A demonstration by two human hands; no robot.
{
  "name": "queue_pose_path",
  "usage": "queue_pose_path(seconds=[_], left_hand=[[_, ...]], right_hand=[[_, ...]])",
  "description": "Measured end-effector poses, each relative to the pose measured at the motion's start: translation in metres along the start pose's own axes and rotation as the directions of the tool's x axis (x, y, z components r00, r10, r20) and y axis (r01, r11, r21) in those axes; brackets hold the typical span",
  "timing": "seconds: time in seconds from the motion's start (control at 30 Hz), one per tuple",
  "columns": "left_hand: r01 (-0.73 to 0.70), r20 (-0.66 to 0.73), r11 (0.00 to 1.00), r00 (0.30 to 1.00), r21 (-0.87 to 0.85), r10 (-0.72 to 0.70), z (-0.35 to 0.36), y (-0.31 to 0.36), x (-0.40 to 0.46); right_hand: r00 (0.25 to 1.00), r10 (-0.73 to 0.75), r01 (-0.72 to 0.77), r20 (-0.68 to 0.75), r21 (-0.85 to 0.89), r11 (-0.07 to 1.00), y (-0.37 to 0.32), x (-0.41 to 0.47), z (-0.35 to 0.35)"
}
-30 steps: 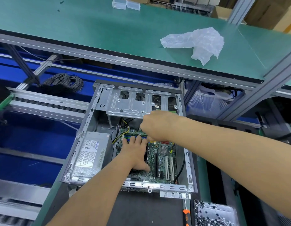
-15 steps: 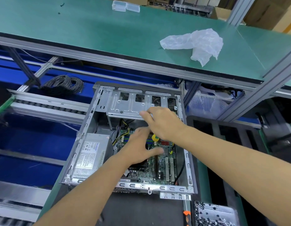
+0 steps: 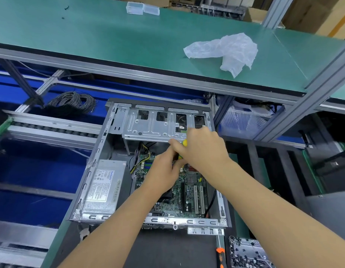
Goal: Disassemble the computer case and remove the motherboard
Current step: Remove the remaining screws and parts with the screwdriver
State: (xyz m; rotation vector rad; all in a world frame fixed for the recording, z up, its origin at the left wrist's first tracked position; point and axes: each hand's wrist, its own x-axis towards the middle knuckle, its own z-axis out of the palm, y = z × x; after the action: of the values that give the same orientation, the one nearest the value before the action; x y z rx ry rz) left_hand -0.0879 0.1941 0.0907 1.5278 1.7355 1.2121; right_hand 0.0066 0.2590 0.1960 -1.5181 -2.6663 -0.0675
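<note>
An open grey computer case (image 3: 94, 161) lies flat in front of me. Its green motherboard (image 3: 189, 192) sits in the right half, and a silver power supply (image 3: 104, 186) fills the left. A metal drive cage (image 3: 148, 126) spans the far end. My right hand (image 3: 202, 149) grips a yellow-green screwdriver handle (image 3: 184, 142) over the board's far part. Just below it, my left hand (image 3: 163, 171) reaches in, its fingers up against the tool. The tool's tip is hidden by both hands.
A green shelf (image 3: 109, 35) overhangs the case, bearing a crumpled plastic bag (image 3: 225, 51) and two clear boxes (image 3: 142, 8). A coil of grey cable (image 3: 73, 101) lies far left. A tray of screws (image 3: 249, 252) and an orange-handled tool (image 3: 221, 256) sit near right.
My left hand lifted off the motherboard and rose toward my right hand. My right hand shifted right and now shows a yellow-green handle in its grip.
</note>
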Motion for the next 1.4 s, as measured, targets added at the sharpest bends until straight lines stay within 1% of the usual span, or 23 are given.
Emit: queue_pose_path(seconds=[0.1, 0.17, 0.2, 0.23, 0.3, 0.37, 0.43, 0.47, 0.53, 0.57, 0.63, 0.7, 0.77, 0.87, 1.0, 1.07, 1.1, 1.17, 1.23, 1.33, 1.4], left_hand=[[-0.038, -0.043, 0.999, 0.998, 0.03, 0.039, 0.001, 0.001, -0.002], [-0.092, -0.067, 0.996, 0.994, 0.001, 0.091, 0.001, 0.003, -0.003], [-0.093, -0.069, 0.996, 0.993, -0.011, 0.092, 0.001, 0.004, -0.004], [-0.071, -0.071, 0.997, 0.995, -0.013, 0.07, 0.001, 0.004, -0.003], [0.024, -0.092, 0.999, 0.995, -0.032, -0.027, 0.001, 0.004, -0.002], [0.082, -0.125, 0.991, 0.988, -0.102, -0.095, 0.0, 0.003, -0.002], [0.059, -0.139, 0.993, 0.988, -0.098, -0.072, 0.0, 0.002, -0.004], [0.027, -0.129, 0.997, 0.991, -0.076, -0.037, -0.001, 0.0, -0.006], [-0.019, -0.096, 0.999, 0.995, -0.028, 0.016, -0.002, -0.002, -0.009], [-0.011, -0.086, 1.0, 0.996, -0.023, 0.009, -0.003, -0.004, -0.009], [0.025, -0.081, 0.999, 0.996, -0.033, -0.027, -0.005, -0.006, -0.008], [0.042, -0.084, 0.998, 0.995, -0.047, -0.046, -0.006, -0.005, -0.006], [0.05, -0.086, 0.997, 0.995, -0.056, -0.055, -0.007, -0.007, -0.006], [0.086, -0.108, 0.992, 0.99, -0.094, -0.096, -0.006, -0.007, -0.005], [0.122, -0.147, 0.99, 0.98, -0.071, -0.131, -0.004, -0.008, -0.005], [0.109, -0.154, 0.992, 0.981, -0.069, -0.119, -0.003, -0.009, -0.005], [0.1, -0.155, 0.992, 0.982, -0.071, -0.11, -0.002, -0.009, -0.005], [0.102, -0.141, 0.992, 0.984, -0.076, -0.111, -0.002, -0.007, -0.005], [0.081, -0.124, 0.993, 0.988, -0.09, -0.092, -0.002, -0.007, -0.005], [-0.026, -0.08, 0.999, 0.997, -0.045, 0.022, -0.002, -0.007, -0.008], [-0.03, -0.045, 0.999, 0.999, -0.03, 0.029, -0.002, -0.007, -0.009]], right_hand=[[0.997, -0.017, 0.012, 0.078, 0.068, 0.998, 0.003, -0.006, -0.007], [0.994, -0.022, 0.008, 0.104, 0.138, 0.99, 0.004, -0.01, -0.008], [0.992, -0.044, 0.025, 0.12, 0.15, 0.988, 0.005, -0.011, -0.01], [0.987, -0.082, 0.06, 0.137, 0.156, 0.986, 0.005, -0.011, -0.012], [0.964, -0.195, 0.16, 0.182, 0.189, 0.969, 0.005, -0.009, -0.018], [0.925, -0.31, 0.272, 0.22, 0.186, 0.944, 0.006, -0.007, -0.022], [0.9, -0.373, 0.345, 0.227, 0.155, 0.926, 0.007, -0.005, -0.021], [0.897, -0.379, 0.349, 0.227, 0.163, 0.923, 0.008, -0.005, -0.021], [0.909, -0.346, 0.284, 0.234, 0.26, 0.923, 0.011, -0.003, -0.02], [0.926, -0.3, 0.209, 0.231, 0.347, 0.914, 0.013, -0.002, -0.02], [0.966, -0.177, 0.056, 0.187, 0.517, 0.854, 0.016, -0.004, -0.018], [0.989, -0.09, 0.002, 0.118, 0.596, 0.803, 0.015, -0.008, -0.013], [0.993, -0.067, -0.008, 0.095, 0.634, 0.774, 0.011, -0.012, -0.008], [0.981, -0.161, 0.054, 0.112, 0.634, 0.771, 0.01, -0.012, -0.007], [0.939, -0.287, 0.136, 0.191, 0.56, 0.817, 0.014, -0.009, -0.013], [0.935, -0.293, 0.146, 0.199, 0.537, 0.831, 0.013, -0.01, -0.015], [0.945, -0.266, 0.129, 0.188, 0.532, 0.837, 0.013, -0.011, -0.015], [0.973, -0.199, 0.114, 0.115, 0.509, 0.853, 0.01, -0.012, -0.014], [0.981, -0.182, 0.129, 0.062, 0.487, 0.864, 0.008, -0.013, -0.012], [0.964, -0.247, 0.177, 0.093, 0.464, 0.868, 0.01, -0.012, -0.015], [0.937, -0.319, 0.233, 0.141, 0.43, 0.872, 0.013, -0.011, -0.017]])
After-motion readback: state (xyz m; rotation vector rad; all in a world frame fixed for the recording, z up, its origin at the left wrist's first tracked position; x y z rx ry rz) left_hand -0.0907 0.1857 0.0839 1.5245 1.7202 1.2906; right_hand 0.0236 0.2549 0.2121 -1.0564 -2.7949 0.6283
